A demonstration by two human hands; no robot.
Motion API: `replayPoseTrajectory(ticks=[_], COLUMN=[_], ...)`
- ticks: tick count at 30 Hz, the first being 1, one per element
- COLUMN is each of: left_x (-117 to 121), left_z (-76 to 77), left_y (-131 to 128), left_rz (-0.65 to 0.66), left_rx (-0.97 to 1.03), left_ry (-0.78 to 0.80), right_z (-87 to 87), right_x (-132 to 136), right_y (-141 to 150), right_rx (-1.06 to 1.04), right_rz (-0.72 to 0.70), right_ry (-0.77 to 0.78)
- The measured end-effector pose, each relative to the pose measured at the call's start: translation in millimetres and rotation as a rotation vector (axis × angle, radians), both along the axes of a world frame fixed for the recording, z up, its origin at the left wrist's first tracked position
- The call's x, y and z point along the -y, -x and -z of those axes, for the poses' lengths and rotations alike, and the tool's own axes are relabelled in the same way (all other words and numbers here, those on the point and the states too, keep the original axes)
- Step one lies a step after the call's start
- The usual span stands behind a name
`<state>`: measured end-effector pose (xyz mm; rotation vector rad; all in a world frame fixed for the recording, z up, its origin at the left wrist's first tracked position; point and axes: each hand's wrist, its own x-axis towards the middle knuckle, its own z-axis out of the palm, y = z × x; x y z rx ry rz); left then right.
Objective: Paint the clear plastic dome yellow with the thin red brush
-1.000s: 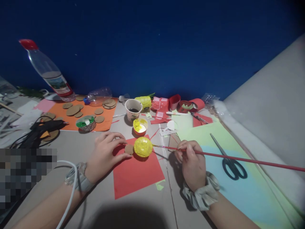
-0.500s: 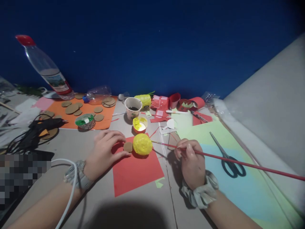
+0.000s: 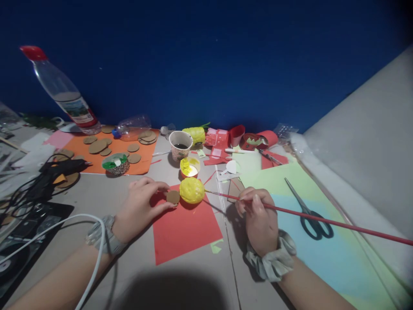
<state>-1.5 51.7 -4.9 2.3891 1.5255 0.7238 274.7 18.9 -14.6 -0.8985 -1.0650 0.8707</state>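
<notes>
Seen from the head camera, the yellow ball (image 3: pixel 192 190) is round, lumpy and glossy with wet paint, sitting at the far edge of the red paper (image 3: pixel 183 224); a small brown cardboard disc (image 3: pixel 173 196) touches it at nine o'clock; the left hand (image 3: pixel 138 209) lies loosely open, fingertips pinching that disc; the right hand (image 3: pixel 258 219), at four o'clock of the ball, is closed around a long red paintbrush (image 3: pixel 309 217) whose tip meets the ball's right side; a yellow paint cup (image 3: pixel 189 168) stands just beyond at twelve o'clock; scissors (image 3: pixel 308 213) lie well right.
</notes>
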Motion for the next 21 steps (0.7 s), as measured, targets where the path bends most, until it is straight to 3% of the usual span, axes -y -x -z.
replayPoseTrajectory(ticks=[14,21], left_x=[-0.8,-2.9], left_z=[-2.8,-2.1], left_y=[5.2,8.7], left_rz=[0.143,0.142], left_rx=[-0.025,-0.009], left_ry=[0.083,0.119], right_z=[-0.7,-6.1], right_x=[2.6,3.1], right_y=[-3.2,-1.8], right_rx=[0.046,0.048], right_rz=[-0.016,0.039], right_ry=[-0.032,-0.030])
